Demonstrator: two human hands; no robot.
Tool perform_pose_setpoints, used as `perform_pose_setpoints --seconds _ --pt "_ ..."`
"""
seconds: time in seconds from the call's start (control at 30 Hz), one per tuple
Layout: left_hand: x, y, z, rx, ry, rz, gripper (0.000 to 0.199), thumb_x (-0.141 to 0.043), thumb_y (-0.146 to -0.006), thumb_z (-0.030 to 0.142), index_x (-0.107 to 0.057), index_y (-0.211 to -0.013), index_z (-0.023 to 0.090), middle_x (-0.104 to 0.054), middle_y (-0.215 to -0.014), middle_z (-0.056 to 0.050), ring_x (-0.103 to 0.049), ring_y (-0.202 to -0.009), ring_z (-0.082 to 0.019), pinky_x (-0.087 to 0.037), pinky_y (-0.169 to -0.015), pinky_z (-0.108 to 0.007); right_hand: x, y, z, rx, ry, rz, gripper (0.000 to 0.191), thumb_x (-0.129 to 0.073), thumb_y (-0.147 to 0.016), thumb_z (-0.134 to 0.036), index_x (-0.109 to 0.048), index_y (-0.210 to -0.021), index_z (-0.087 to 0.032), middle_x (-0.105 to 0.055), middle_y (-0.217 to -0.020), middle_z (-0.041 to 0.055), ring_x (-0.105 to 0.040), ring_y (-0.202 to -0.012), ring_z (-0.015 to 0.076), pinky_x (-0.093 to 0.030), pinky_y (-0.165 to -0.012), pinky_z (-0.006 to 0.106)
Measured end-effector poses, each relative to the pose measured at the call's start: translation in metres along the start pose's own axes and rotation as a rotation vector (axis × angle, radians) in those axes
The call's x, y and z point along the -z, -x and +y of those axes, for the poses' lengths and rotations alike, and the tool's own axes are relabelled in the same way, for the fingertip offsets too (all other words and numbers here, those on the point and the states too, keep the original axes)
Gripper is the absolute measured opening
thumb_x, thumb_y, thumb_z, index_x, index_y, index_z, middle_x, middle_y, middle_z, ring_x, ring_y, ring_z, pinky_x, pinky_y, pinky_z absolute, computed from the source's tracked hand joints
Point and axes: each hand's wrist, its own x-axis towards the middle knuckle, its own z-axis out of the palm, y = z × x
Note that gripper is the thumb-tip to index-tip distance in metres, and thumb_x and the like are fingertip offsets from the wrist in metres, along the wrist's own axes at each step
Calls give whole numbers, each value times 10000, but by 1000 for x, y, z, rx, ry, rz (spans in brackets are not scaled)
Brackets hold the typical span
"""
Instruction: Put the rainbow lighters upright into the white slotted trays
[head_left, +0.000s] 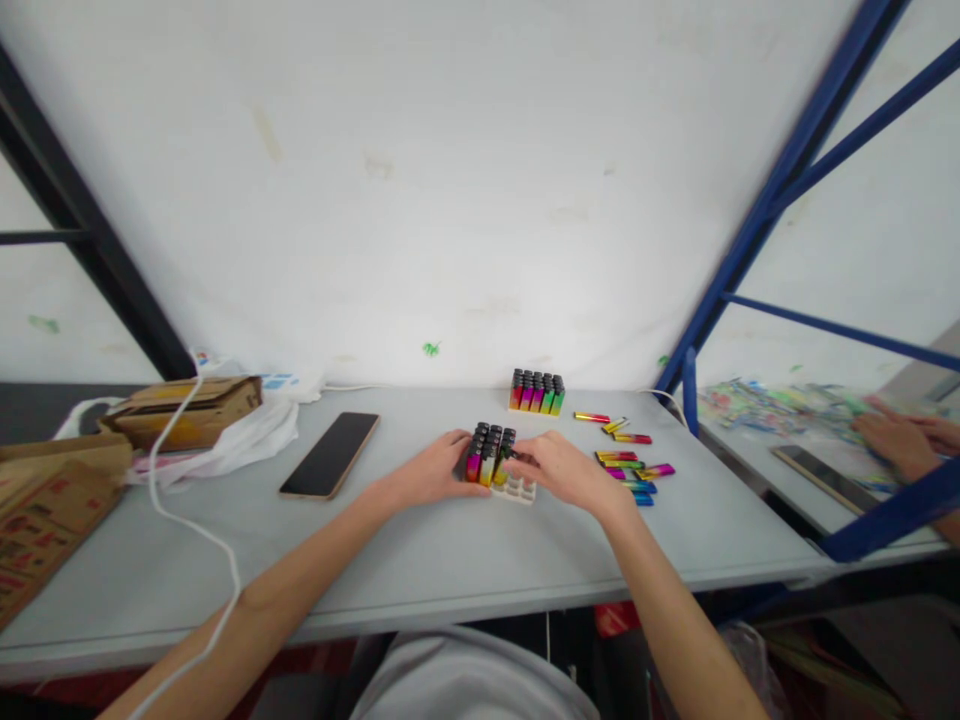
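Your left hand (435, 470) cups the side of a white tray (516, 489) half-filled with upright rainbow lighters (489, 455) at mid-table — your right hand (561, 468) pinches one lighter into it. Loose lighters (634, 466) lie just right.

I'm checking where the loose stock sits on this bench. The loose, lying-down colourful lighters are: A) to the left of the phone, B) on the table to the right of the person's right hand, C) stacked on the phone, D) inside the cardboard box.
B: the loose lighters lie flat on the table just right of the right hand, far from the phone and the cardboard box.
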Motion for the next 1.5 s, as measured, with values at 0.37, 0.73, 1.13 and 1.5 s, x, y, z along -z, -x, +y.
perform_pose_setpoints --seconds 0.37,0.73,1.13,1.5 --pt "-2 0 -1 2 -10 6 760 -872 -769 644 -664 -1344 193 -669 -1347 -156 -627 -1265 -372 -481 -1165 -490 -2 1 1 -4 74 -58 274 -626 -1062 -296 -731 -839 -174 -701 -729 31 -594 -653 177 -374 -643 277" --pt "-1 0 -1 31 -16 7 764 -878 -742 653 -685 -1327 201 -671 -1364 -161 -626 -1303 -385 -496 -1170 -484 -4 0 -6 -253 220 -93 346 -705 -995 -499 -808 -932 -175 -803 -924 135 -751 -871 284 -502 -732 312" --pt "2 0 2 39 -42 -6 765 -843 -764 690 -674 -1334 207 -661 -1396 -160 -619 -1326 -385 -470 -1207 -481 31 34 152 -431 240 229 343 -571 -995 -125 -751 -1287 -120 -732 -1358 192 -677 -1285 284 -461 -1144 384" --pt "2 0 4 31 -13 11 750 -853 -747 686 -696 -1311 218 -676 -1406 -151 -616 -1335 -391 -470 -1207 -476 28 3 179 -466 281 209 192 -645 -980 -217 -800 -1050 -128 -809 -1096 174 -726 -1018 246 -510 -937 326"
